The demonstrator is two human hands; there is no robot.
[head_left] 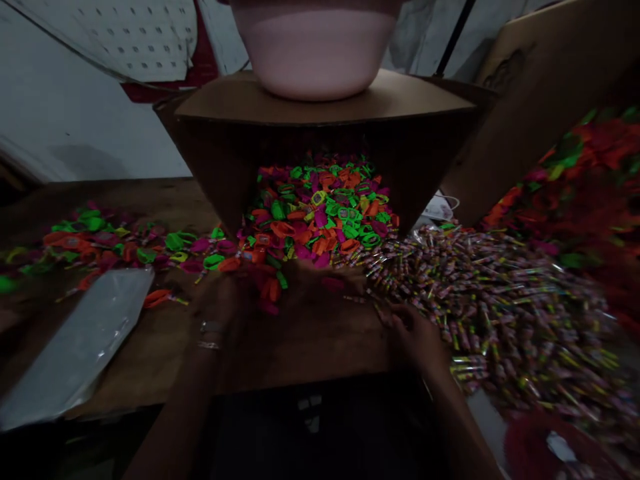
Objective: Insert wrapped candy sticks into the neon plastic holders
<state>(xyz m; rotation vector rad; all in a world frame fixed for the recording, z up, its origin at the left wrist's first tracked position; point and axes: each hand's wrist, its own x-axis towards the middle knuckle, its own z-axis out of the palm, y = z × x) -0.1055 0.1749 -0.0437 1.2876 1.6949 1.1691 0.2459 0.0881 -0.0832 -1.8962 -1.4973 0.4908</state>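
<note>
My left hand (223, 300), with bands around its wrist, is dark and smeared by motion beside several bright plastic toy watches (270, 287) at the box's front edge. Its fingers cannot be made out clearly. My right hand (413, 330) is curled, with thumb and fingers together at the end of a thin wrapped candy tube (379, 311). Just beyond it spreads a big heap of such candy tubes (480, 287). Inside the cardboard box (200, 160), lying open toward me, is a pile of orange, green, pink and yellow toy watches (325, 207).
A pink basin (320, 53) stands on the box. At left, a row of toy watches (125, 247) with tubes attached lies behind clear plastic bags (85, 347). More coloured pieces (590, 180) fill the right side. A red round object (545, 443) sits at lower right.
</note>
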